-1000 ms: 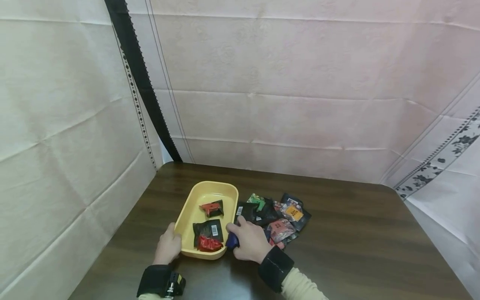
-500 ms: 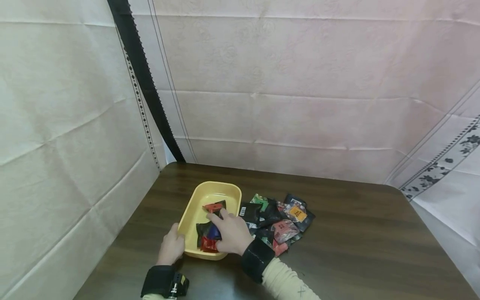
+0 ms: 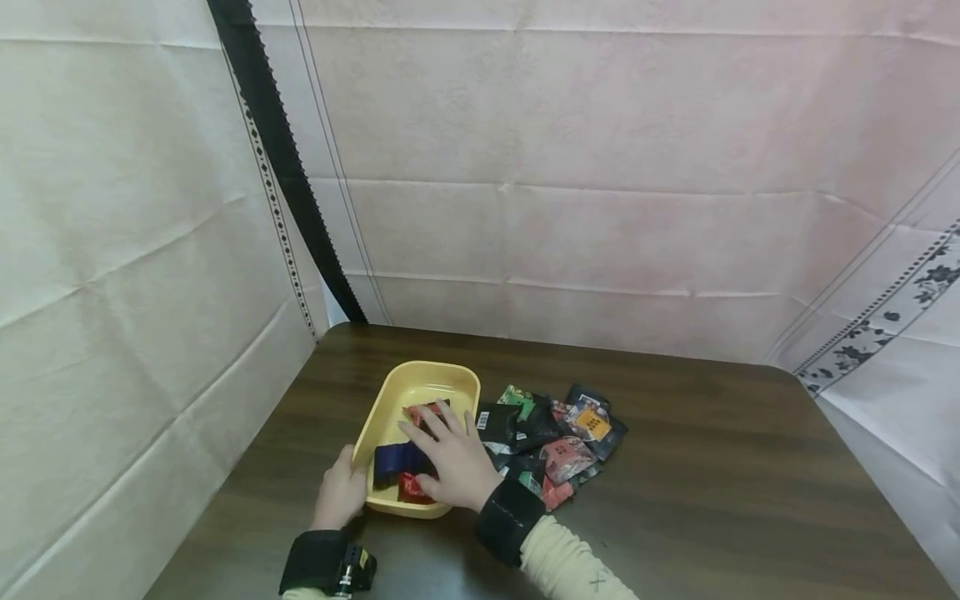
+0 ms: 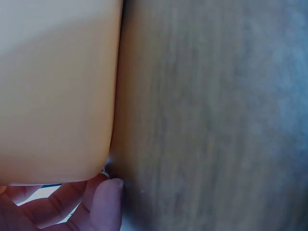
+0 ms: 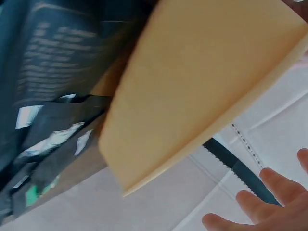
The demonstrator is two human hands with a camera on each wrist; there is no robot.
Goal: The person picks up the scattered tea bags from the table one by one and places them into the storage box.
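Note:
A yellow plastic tray [image 3: 423, 379] sits on the brown table, with my left hand [image 3: 340, 493] gripping its left side. In the left wrist view, the fingers [image 4: 60, 202] curl at the tray's lower corner. Over the tray's right side my right hand [image 3: 459, 462] spreads its fingers, holding nothing. Below it lies a dark blue packet [image 3: 392, 462] in the tray, partly covering a red packet [image 3: 412, 488]. A smaller red-and-black packet [image 3: 414, 412] lies farther back, partly hidden by the right fingers.
Right of the tray is a loose heap of small packets: black ones [image 3: 497, 423], a green-topped one [image 3: 517, 398], a pink one [image 3: 567, 458] and one with an orange label [image 3: 591, 422]. White cloth hangs behind the table [image 3: 712, 467] and along its left side.
My right hand has carried the blue packet from beside the tray's right rim into the tray and let it go; its fingers are now spread. The left hand has stayed on the tray.

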